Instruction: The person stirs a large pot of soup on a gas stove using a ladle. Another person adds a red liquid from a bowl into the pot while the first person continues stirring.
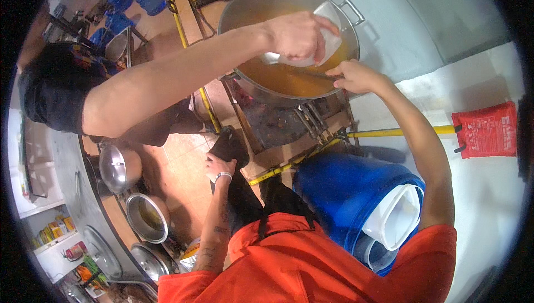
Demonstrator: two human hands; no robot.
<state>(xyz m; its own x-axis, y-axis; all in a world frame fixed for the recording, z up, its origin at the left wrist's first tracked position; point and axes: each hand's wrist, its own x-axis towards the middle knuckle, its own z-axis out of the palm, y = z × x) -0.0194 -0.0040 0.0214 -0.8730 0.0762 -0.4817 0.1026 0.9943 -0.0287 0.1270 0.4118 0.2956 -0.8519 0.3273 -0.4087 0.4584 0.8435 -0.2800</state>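
My right hand (354, 77) grips the dark handle of a utensil at the near right rim of a large metal pot (288, 99). The utensil reaches into orange-brown liquid (300, 82); its far end is hidden. A co-worker's bare arm crosses from the left, and that person's hand tilts a white container (331, 44) inside the pot, above the liquid. Lower left of the pot, my left hand (219, 167), with a band at the wrist, touches a dark item (230, 146) near my legs. Whether the fingers grip it cannot be told.
The pot stands over a burner stand (275, 125) beside a yellow pipe (400, 132). A blue barrel (346, 190) with white plastic tubs (394, 223) is close on my right. Metal pots (148, 218) line the left counter. A red pouch (484, 131) hangs on the right wall.
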